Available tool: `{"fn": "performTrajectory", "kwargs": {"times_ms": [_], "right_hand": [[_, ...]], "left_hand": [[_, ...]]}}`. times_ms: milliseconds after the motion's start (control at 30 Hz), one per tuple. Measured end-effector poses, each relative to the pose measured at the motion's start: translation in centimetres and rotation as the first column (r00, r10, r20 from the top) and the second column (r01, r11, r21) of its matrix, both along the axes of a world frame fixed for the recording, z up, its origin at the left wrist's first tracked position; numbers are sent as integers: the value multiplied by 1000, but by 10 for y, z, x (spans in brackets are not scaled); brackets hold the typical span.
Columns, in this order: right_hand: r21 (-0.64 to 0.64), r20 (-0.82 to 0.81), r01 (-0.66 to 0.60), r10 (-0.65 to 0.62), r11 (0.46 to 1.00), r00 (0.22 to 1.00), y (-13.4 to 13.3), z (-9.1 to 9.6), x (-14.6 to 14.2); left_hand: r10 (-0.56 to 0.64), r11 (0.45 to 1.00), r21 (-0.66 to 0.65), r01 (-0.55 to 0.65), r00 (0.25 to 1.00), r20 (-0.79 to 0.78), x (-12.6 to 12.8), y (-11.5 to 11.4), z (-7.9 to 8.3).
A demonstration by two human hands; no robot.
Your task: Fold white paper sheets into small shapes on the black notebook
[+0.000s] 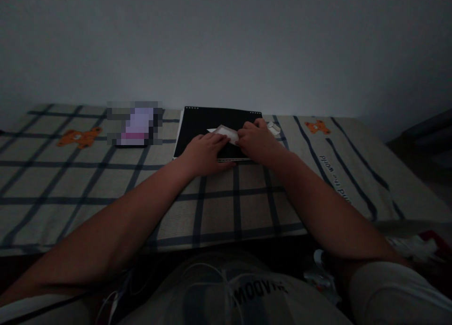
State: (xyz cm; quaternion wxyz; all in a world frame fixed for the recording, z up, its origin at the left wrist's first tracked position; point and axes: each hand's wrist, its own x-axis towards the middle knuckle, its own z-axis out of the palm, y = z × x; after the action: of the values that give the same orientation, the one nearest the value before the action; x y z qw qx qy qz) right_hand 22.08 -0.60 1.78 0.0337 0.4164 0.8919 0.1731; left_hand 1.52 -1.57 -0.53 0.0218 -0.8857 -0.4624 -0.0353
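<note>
Two hands, left hand (204,153) and right hand (257,141), are pressing a folded white paper (226,133) flat, fingers resting on it, against a black notebook (215,127) lying on a checked cloth (106,193).

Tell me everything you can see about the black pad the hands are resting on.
The black pad is a flat, matte rectangle with small pale dots along its far edge. It lies on the checked cloth close to the wall. The left hand and right hand touch a folded white paper lying on it.
</note>
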Motion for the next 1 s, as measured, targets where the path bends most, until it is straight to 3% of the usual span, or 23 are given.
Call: {"fn": "performTrajectory", "kwargs": {"times_ms": [433, 633, 1000], "right_hand": [[-24, -18, 18, -19, 1000, 1000, -2, 1, -2], [-104, -15, 158, -161, 982, 987, -15, 8, -16], [-188, -75, 246, -264, 951, 962, -14, 11, -22]], "left_hand": [[0, 1000, -9, 0, 1000, -11, 1, -3, -1], [7, 1000, 2, -7, 1000, -24, 4, -4, -1], [6, 1000, 8, -5, 1000, -23, 3, -3, -3]]}}
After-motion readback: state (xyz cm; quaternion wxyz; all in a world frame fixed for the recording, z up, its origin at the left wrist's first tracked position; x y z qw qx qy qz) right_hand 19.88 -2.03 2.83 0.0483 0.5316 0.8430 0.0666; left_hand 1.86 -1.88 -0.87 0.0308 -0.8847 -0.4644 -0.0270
